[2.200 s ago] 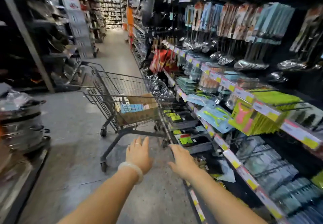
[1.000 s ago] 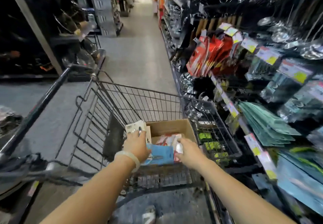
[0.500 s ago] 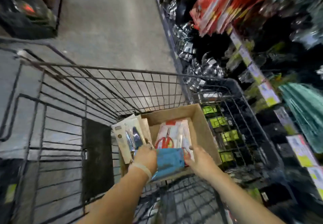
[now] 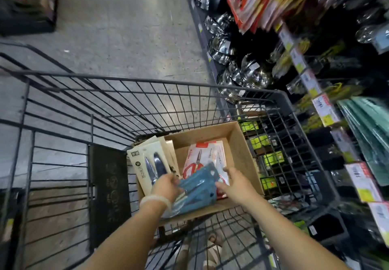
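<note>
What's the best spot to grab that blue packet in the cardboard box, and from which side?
By its long side edges, from above. The blue packet is flat and thin and lies tilted over the red scissors pack, so both edges are free. The left hand pinches its left edge; the right hand is open at the right edge.

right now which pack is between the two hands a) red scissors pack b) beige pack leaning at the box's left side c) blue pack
c: the left hand grips the blue pack at its left edge and the right hand meets its right edge, above the red scissors pack in the cardboard box.
</note>
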Motion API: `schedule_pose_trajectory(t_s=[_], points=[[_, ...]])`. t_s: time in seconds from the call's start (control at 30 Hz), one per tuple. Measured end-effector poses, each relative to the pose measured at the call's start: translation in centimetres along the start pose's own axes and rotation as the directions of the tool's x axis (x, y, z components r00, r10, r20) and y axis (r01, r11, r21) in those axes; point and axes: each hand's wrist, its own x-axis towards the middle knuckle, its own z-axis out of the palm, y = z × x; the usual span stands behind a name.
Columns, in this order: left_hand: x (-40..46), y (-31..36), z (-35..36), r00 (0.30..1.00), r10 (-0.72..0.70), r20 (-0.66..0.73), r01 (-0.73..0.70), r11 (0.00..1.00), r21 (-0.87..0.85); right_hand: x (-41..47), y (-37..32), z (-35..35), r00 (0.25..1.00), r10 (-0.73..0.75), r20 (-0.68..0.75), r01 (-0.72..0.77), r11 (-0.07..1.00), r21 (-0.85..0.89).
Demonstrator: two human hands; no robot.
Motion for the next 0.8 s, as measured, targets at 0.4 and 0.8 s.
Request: schedule_pose_trajectory(t_s=[0.4, 0.8], points=[[-4.3, 6.3, -1.9, 1.0, -0.009, 0.013, 0.016, 0.732, -0.681, -0.8, -1.7, -2.1, 0.998, 0.057, 0.034, -0.061, 0.592, 0.804], [0.2, -0.3, 5.0, 0.964, 0.259, 0.057, -0.193, 0.541, 0.819, 1.0, 6.7, -1.5, 0.986, 0.162, -0.05, -0.059, 0.6, 0.798]])
